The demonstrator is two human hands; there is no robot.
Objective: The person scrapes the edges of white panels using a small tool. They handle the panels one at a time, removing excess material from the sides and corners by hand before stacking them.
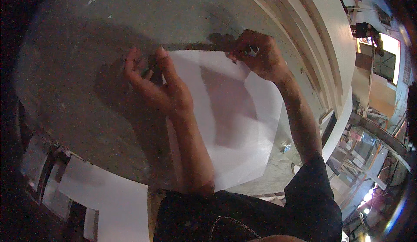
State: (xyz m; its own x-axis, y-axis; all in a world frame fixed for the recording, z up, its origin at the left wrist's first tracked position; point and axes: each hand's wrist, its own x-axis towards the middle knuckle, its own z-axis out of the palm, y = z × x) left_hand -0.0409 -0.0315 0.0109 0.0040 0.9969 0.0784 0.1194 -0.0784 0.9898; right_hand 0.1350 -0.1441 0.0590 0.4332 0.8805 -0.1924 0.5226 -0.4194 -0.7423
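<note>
White sheet (243,166): lies on the grey surface (130,11), partly beneath the left forearm (193,148), left of the pale curved-looking boards (323,42)
Left hand (160,90): loose, fingers parted, thumb by the sheet's far left corner, gripping nothing visible
Right hand (263,55): fingers curled in at the far edge near the right corner; what they pinch, if anything, I cannot tell
Sheet's feel: probably light, thin, bendable, smooth enough to slide, easily creased
Sheet's hold: best at both far corners, thumb over fingers, lightly taut
</note>
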